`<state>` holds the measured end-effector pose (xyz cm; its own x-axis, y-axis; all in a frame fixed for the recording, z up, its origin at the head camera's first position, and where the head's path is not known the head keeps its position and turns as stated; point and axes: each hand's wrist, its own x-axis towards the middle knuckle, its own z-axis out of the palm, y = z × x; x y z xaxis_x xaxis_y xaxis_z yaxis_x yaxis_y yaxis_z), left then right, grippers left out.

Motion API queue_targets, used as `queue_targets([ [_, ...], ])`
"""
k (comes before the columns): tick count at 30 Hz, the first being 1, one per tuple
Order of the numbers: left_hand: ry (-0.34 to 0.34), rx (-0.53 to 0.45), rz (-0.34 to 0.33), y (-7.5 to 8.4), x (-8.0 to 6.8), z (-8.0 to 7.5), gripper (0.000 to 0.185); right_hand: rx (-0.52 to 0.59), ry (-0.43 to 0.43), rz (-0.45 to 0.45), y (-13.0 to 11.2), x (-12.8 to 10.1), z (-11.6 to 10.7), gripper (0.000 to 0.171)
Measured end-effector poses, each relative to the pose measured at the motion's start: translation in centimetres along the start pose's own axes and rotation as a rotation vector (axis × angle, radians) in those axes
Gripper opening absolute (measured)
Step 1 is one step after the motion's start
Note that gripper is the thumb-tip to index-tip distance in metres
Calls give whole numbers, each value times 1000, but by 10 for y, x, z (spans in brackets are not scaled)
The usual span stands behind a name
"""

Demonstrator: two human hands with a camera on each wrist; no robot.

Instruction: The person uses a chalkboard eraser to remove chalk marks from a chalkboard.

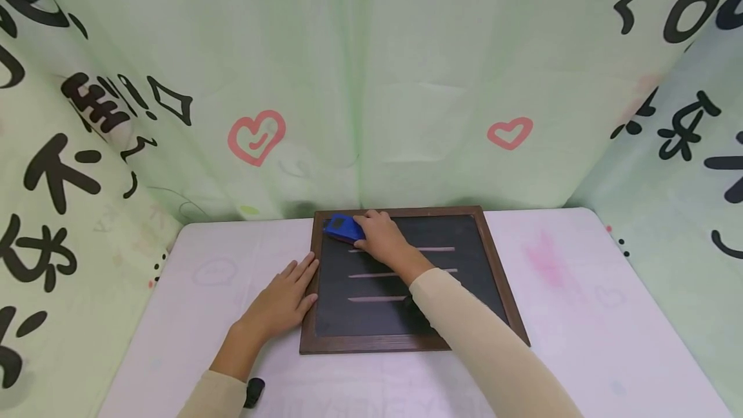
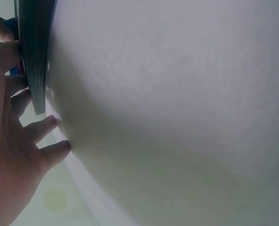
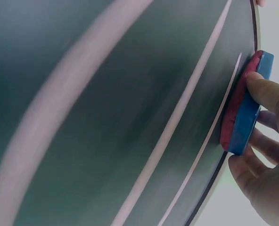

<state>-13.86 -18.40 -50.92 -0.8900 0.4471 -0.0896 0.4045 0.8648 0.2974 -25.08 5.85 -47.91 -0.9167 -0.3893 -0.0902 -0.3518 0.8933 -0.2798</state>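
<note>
A wood-framed blackboard [image 1: 499, 276] lies flat on the table, with three pale chalk lines [image 1: 432, 270] drawn across it. My right hand [image 1: 380, 236] grips a blue eraser [image 1: 342, 229] with a red felt face [image 3: 233, 113] and presses it on the board's far left corner. The fingers [image 3: 266, 92] curl round the eraser's blue back [image 3: 250, 120]. My left hand [image 1: 284, 298] lies flat on the table, its fingertips against the frame's left edge [image 2: 36, 56]. The left fingers [image 2: 45, 129] are spread and straight.
The white table [image 1: 580, 315] is closed in on three sides by a pale green printed cloth [image 1: 371, 82] that hangs down to its edges. A small dark object [image 1: 254, 392] lies by my left sleeve near the front edge. A pink smudge [image 1: 545, 260] marks the table right of the board.
</note>
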Motion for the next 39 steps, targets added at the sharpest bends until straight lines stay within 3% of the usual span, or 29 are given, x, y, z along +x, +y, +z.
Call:
queue_targets([
  [13,10,0,8,-1,-1,1,66,56,-38,28,56,-27,-18,65],
  [29,52,-5,24,-2,0,2,65,45,48,62,145,-71,-40,61],
  [39,15,-3,7,-2,1,2,66,74,75,78,172,-92,-48,57],
])
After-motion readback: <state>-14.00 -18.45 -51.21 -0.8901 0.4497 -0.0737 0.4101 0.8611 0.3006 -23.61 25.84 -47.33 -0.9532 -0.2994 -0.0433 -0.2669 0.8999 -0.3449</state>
